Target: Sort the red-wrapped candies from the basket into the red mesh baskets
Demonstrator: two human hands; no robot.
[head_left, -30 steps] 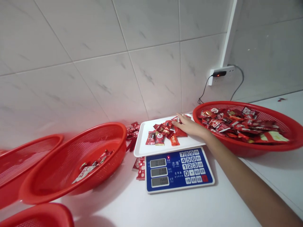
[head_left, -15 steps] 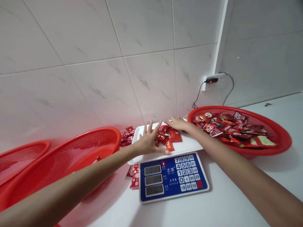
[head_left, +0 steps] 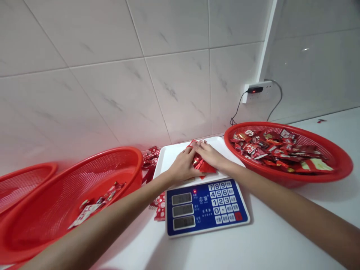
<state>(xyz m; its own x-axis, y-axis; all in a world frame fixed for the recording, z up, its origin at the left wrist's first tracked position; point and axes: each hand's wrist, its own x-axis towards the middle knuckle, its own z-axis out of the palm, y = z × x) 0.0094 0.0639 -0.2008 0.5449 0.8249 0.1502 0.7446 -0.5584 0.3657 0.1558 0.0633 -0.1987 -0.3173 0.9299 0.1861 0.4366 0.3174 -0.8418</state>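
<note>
My left hand (head_left: 184, 165) and my right hand (head_left: 210, 154) are cupped together around a small heap of red wrapped snack packets (head_left: 199, 163). The heap sits on the white tray (head_left: 165, 159) of a weighing scale, and part of it is hidden under my fingers. In front of the tray is the scale's blue panel (head_left: 206, 205), with number keys, three small displays and a lit red dot. The digits on the displays are too faint to read.
At right a red basket (head_left: 344, 167) holds many mixed packets. To the left stand another red basket (head_left: 123, 153) with several packets and a third basket (head_left: 33, 172). Red dotted wrappers (head_left: 160, 212) lie under and beside the scale. A wall socket (head_left: 257, 96) has a black plug and cable.
My hands have come together from spread apart over the tray, closing around the packets and gathering them into a heap. The view has shifted slightly, showing more of the left basket's packets.
</note>
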